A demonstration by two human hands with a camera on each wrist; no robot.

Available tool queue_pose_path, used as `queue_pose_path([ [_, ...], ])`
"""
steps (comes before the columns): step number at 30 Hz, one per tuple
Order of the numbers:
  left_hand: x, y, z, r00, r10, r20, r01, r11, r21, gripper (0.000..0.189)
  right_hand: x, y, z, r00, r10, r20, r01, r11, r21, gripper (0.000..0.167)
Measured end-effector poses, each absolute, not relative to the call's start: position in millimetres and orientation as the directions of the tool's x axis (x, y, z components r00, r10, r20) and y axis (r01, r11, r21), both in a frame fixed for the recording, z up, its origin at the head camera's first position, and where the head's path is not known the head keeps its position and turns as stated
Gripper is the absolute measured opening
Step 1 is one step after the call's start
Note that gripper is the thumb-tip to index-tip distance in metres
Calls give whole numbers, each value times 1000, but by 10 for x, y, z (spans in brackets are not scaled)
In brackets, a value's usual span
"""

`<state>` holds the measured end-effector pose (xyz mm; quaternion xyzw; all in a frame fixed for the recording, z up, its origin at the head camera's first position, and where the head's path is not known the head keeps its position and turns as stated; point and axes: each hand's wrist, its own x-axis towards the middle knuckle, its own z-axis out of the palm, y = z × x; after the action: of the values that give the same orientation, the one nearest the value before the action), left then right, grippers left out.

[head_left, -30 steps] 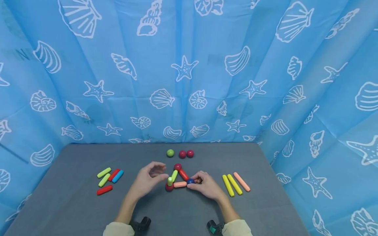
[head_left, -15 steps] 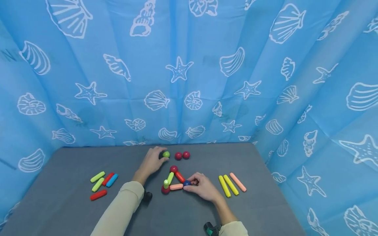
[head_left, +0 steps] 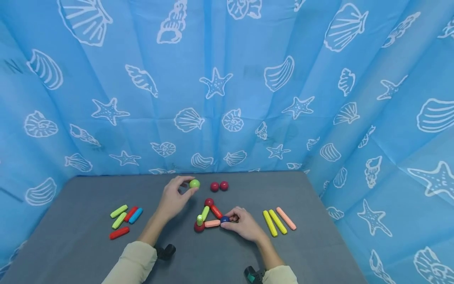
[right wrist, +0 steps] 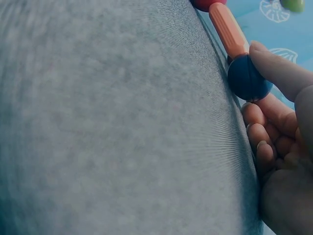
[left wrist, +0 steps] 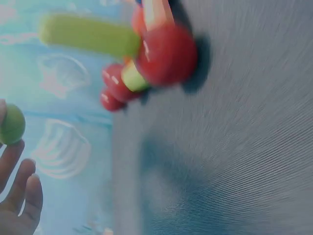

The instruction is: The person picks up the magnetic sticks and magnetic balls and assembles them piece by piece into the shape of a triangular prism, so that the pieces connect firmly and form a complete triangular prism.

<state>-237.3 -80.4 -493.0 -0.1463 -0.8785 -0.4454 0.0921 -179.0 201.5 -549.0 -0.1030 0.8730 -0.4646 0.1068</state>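
My left hand (head_left: pixel 172 199) pinches a green ball (head_left: pixel 194 184) between thumb and fingertips, raised over the table; the left wrist view shows the same ball (left wrist: pixel 12 124) off the cloth. My right hand (head_left: pixel 245 225) pinches a dark blue ball (right wrist: pixel 248 78), the right corner of a triangle lying on the table. A red stick (head_left: pixel 216 212), a lime stick (head_left: pixel 205 213) and a peach stick (head_left: pixel 212 223) form its sides. Red balls make its top corner (head_left: pixel 209 202) and left corner (head_left: pixel 199 227). A second lime stick (left wrist: pixel 90 35) stands upright on the left corner ball.
Two red balls (head_left: pixel 214 186) sit behind the triangle. At left lie lime, red and blue sticks (head_left: pixel 135 215). Two yellow sticks (head_left: pixel 270 223) and a peach stick (head_left: pixel 286 218) lie at right. A blue shell-patterned curtain (head_left: pixel 227 98) hangs behind the grey table (head_left: pixel 227 256).
My left hand moved from beside the triangle to the back of the table, took the green ball and lifted it back toward me. My right hand stays on the blue ball.
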Motion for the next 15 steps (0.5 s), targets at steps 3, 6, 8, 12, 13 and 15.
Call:
queue_pose_path([
  [3,-2112,-864,-4881,-917,200,346,399,509,763,34,-1792,2018,-5504,-956,-280,-89,-83,546,-834,30],
  [6,-1930,-869,-4888,-896,236,375,443,473,761,30,-1792,2024,-5505,-958,-274,-86,-81,544,-835,30],
  [8,-1847,-846,-4902,-887,259,381,461,453,763,29,-1791,2028,-5499,-960,-268,-81,-81,544,-835,29],
  [12,-1736,-785,-4948,-896,282,342,438,442,783,30,-1785,2017,-5490,-962,-259,-81,-78,547,-833,29],
  [13,-1716,-774,-4966,-903,282,325,423,447,788,30,-1784,2009,-5487,-962,-261,-79,-80,549,-832,29],
  [15,-1686,-758,-5003,-916,280,288,390,456,800,30,-1781,1989,-5481,-961,-267,-79,-84,548,-832,30],
])
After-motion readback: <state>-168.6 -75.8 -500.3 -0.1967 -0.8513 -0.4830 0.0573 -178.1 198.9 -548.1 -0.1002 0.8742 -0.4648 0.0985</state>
